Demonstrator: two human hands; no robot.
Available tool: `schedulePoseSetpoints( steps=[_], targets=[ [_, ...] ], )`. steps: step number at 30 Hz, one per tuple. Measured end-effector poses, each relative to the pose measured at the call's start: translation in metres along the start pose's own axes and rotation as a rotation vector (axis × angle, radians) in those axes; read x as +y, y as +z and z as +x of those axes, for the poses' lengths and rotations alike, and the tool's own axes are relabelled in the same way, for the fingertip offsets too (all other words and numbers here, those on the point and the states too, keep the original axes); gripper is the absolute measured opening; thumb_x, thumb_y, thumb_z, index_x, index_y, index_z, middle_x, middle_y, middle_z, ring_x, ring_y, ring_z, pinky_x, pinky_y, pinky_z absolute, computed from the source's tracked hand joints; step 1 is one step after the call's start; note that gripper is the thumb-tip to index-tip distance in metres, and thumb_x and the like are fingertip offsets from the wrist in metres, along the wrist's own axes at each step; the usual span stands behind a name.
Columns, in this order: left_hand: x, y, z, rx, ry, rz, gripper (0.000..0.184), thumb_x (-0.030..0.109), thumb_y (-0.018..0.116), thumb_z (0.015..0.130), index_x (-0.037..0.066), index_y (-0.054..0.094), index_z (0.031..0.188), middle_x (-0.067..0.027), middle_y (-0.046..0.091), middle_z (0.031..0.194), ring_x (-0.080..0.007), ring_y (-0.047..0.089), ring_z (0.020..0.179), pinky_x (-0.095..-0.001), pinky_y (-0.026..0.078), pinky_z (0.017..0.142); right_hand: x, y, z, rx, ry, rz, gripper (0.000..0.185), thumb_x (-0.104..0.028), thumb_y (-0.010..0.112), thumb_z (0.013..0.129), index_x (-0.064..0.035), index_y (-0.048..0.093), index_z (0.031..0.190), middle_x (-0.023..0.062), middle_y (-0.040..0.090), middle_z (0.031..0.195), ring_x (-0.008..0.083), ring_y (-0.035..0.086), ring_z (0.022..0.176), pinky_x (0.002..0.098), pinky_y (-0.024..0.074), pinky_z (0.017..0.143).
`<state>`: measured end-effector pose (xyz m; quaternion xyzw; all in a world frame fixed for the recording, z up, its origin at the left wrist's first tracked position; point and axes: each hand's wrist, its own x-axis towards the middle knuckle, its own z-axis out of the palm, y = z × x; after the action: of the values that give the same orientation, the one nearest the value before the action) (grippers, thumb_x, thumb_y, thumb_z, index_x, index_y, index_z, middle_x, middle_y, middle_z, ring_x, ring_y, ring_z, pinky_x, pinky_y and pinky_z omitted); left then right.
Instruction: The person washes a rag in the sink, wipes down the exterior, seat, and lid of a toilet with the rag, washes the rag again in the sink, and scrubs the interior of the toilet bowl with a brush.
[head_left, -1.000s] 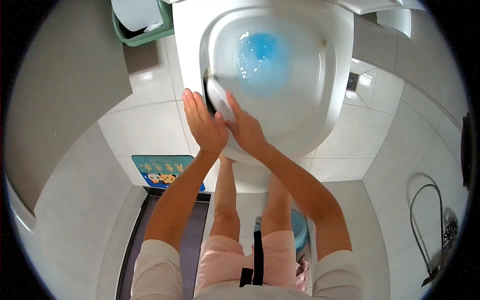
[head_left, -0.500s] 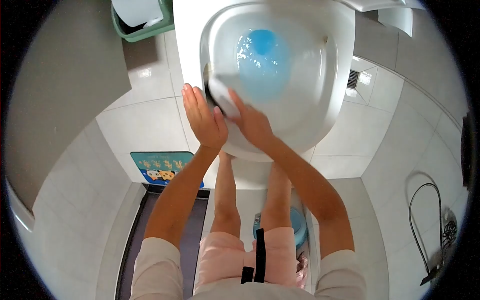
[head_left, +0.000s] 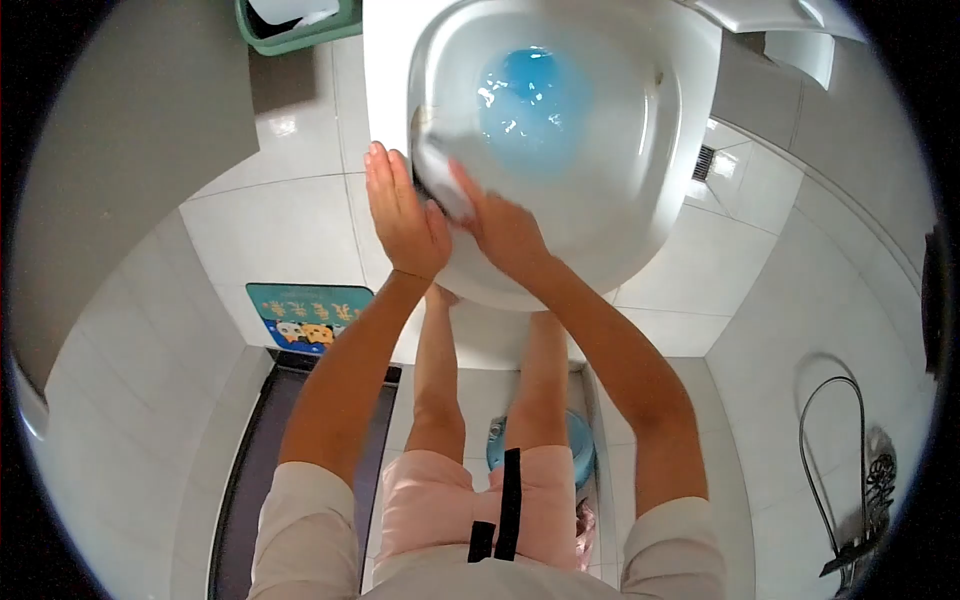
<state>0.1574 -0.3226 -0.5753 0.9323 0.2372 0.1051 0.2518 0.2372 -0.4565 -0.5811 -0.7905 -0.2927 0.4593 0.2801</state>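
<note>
A white toilet bowl [head_left: 600,215] holds blue water [head_left: 535,110]. My right hand [head_left: 505,230] is closed round a white brush-like object [head_left: 440,175], which is blurred, with a dark underside against the left inner rim of the bowl. Fingers stretched out and thumb apart, my left hand [head_left: 405,215] rests at the bowl's left edge beside that object and holds nothing. A brownish stain [head_left: 425,118] shows on the inner rim just beyond the object.
A green bin [head_left: 300,38] stands at the upper left. On the floor lies a colourful mat [head_left: 308,312]. A blue basin [head_left: 578,448] sits behind my legs, a floor drain [head_left: 703,163] is right of the toilet, and a black cable [head_left: 802,430] hangs at right.
The view has shifted slightly, so the toilet and bin sit higher in the picture. My right hand has moved the white object a little along the rim; my left hand stays beside it.
</note>
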Motion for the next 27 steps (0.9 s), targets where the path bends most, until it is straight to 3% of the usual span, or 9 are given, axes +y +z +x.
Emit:
schedulePoseSetpoints(
  steps=[1, 5, 7, 9, 15, 17, 19, 25, 27],
  targets=[
    [0.001, 0.001, 0.002, -0.01, -0.009, -0.009, 0.064, 0.013, 0.04, 0.087, -0.011, 0.023, 0.144, -0.033, 0.018, 0.151, -0.0493, 0.017, 0.141, -0.0535, 0.014, 0.115, 0.004, -0.007, -0.014, -0.152, -0.006, -0.14, 0.078, -0.029, 0.064, 0.087, -0.0289, 0.02, 0.151, 0.0222, 0.063, 0.09, 0.0376, 0.065, 0.079, 0.0463, 0.0525, 0.07],
    [0.002, 0.001, 0.004, 0.024, -0.003, -0.031, 0.068, 0.009, 0.042, 0.08, -0.012, 0.025, 0.143, -0.0326, 0.02, 0.151, -0.0493, 0.017, 0.141, -0.0533, 0.013, 0.116, -0.002, -0.017, -0.031, -0.305, 0.028, -0.213, 0.072, -0.022, 0.063, 0.088, -0.0265, 0.025, 0.149, 0.0187, 0.062, 0.091, 0.0363, 0.062, 0.08, 0.0441, 0.0491, 0.068],
    [-0.002, 0.003, 0.008, 0.039, -0.001, -0.034, 0.069, 0.008, 0.043, 0.079, -0.011, 0.026, 0.143, -0.0323, 0.021, 0.151, -0.0489, 0.017, 0.141, -0.0534, 0.013, 0.116, -0.01, -0.018, 0.015, 0.022, -0.05, -0.1, 0.078, -0.027, 0.066, 0.086, -0.0283, 0.022, 0.15, 0.0194, 0.065, 0.091, 0.0354, 0.066, 0.08, 0.0463, 0.0532, 0.068],
    [0.001, 0.001, 0.004, 0.029, -0.003, -0.043, 0.07, 0.006, 0.043, 0.077, -0.011, 0.027, 0.142, -0.0327, 0.021, 0.15, -0.0493, 0.017, 0.141, -0.0539, 0.014, 0.115, -0.009, -0.016, 0.019, 0.078, -0.055, -0.041, 0.077, -0.027, 0.066, 0.086, -0.029, 0.023, 0.15, 0.0181, 0.065, 0.089, 0.0342, 0.067, 0.082, 0.0467, 0.0535, 0.067],
    [0.002, 0.001, 0.0, 0.013, -0.03, -0.039, 0.071, 0.004, 0.043, 0.074, -0.011, 0.027, 0.142, -0.0338, 0.021, 0.15, -0.0506, 0.017, 0.14, -0.0545, 0.014, 0.115, 0.009, -0.021, -0.031, -0.364, -0.024, -0.273, 0.077, -0.031, 0.065, 0.087, -0.0313, 0.021, 0.15, 0.0172, 0.066, 0.087, 0.0351, 0.067, 0.08, 0.0472, 0.0534, 0.067],
    [0.005, 0.0, 0.005, 0.002, -0.042, -0.011, 0.069, 0.005, 0.044, 0.078, -0.011, 0.027, 0.143, -0.0336, 0.021, 0.15, -0.0504, 0.018, 0.14, -0.0545, 0.015, 0.115, 0.001, -0.014, -0.01, -0.305, -0.019, -0.226, 0.077, -0.032, 0.065, 0.086, -0.0338, 0.021, 0.15, 0.0174, 0.066, 0.089, 0.0344, 0.068, 0.081, 0.0475, 0.0529, 0.067],
    [0.0, 0.003, 0.01, 0.025, -0.029, 0.018, 0.067, 0.006, 0.045, 0.08, -0.011, 0.027, 0.143, -0.0335, 0.021, 0.15, -0.0502, 0.018, 0.14, -0.0542, 0.016, 0.115, -0.008, -0.007, 0.007, -0.029, 0.031, -0.049, 0.076, -0.032, 0.064, 0.087, -0.0345, 0.02, 0.15, 0.0176, 0.066, 0.09, 0.0343, 0.068, 0.081, 0.0477, 0.0526, 0.068],
    [0.002, 0.002, 0.006, 0.017, -0.041, 0.048, 0.064, 0.008, 0.047, 0.085, -0.01, 0.027, 0.143, -0.0324, 0.022, 0.15, -0.0491, 0.02, 0.14, -0.0534, 0.018, 0.114, 0.011, -0.014, -0.051, -0.237, 0.159, -0.317, 0.078, -0.032, 0.062, 0.088, -0.0303, 0.017, 0.151, 0.0188, 0.066, 0.09, 0.034, 0.067, 0.079, 0.0483, 0.0521, 0.069],
    [0.004, 0.002, 0.003, 0.017, -0.045, 0.036, 0.065, 0.008, 0.048, 0.084, -0.01, 0.027, 0.143, -0.032, 0.022, 0.15, -0.0489, 0.021, 0.14, -0.0532, 0.018, 0.114, 0.054, -0.021, -0.041, -0.127, 0.299, -0.433, 0.08, -0.033, 0.063, 0.088, -0.0258, 0.015, 0.152, 0.02, 0.066, 0.088, 0.0341, 0.067, 0.08, 0.0489, 0.0518, 0.07]
  ],
)
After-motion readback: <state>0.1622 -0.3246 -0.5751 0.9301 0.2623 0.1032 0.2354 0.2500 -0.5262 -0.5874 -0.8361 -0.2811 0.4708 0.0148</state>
